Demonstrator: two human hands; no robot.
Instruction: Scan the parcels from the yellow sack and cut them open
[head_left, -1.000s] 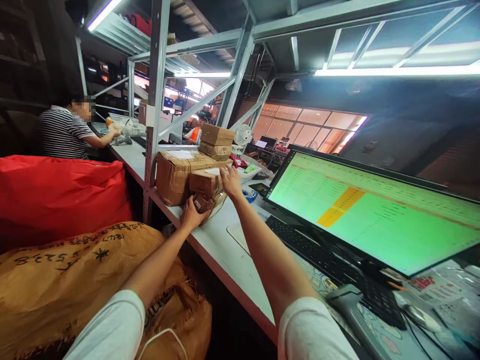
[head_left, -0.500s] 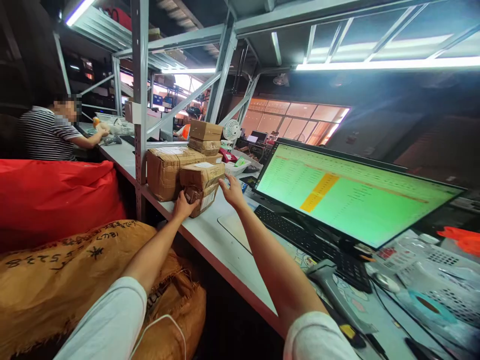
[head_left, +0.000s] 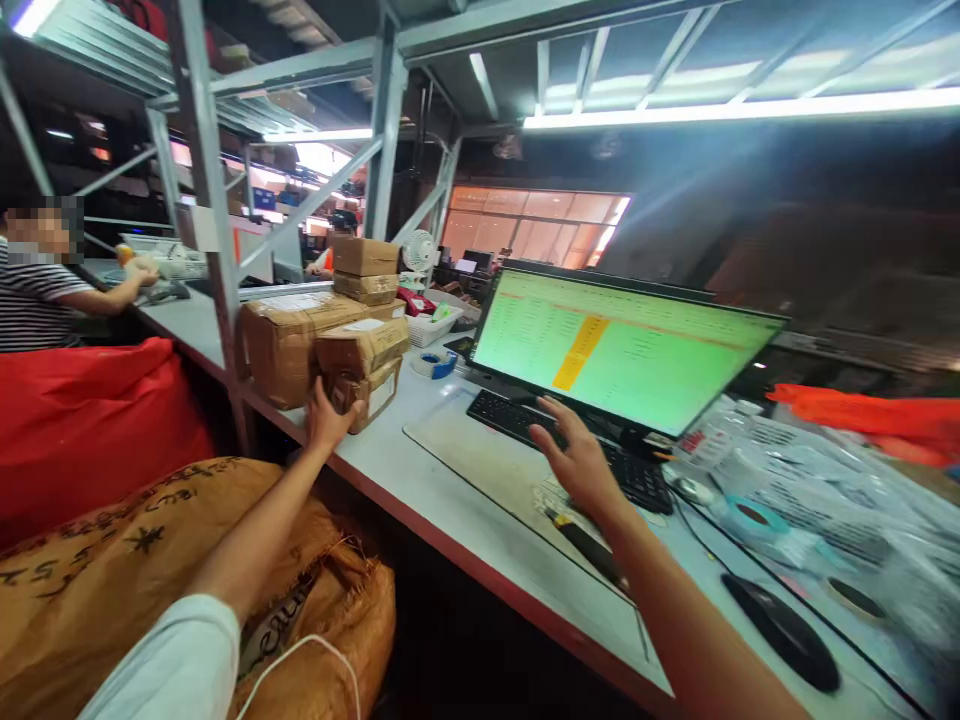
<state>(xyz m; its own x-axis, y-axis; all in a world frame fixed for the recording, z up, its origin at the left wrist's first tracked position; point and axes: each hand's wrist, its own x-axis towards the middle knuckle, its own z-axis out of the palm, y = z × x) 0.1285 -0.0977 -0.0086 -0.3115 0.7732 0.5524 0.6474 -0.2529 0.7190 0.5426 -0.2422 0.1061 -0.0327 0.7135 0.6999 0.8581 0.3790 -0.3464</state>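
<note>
So my left hand (head_left: 330,418) is gripping the little brown box (head_left: 346,388) near the edge of the table (head_left: 450,505). My right hand (head_left: 576,460) is hovering, fingers spread, by the keyboard (head_left: 501,412) (box is sitting way off to its left).

Left grip (head_left: 328,420) against the lower small carton (head_left: 379,392); right grip (head_left: 579,462), loose-fingered, near the keyboard (head_left: 504,413); monitor (head_left: 630,350) beyond.
</note>
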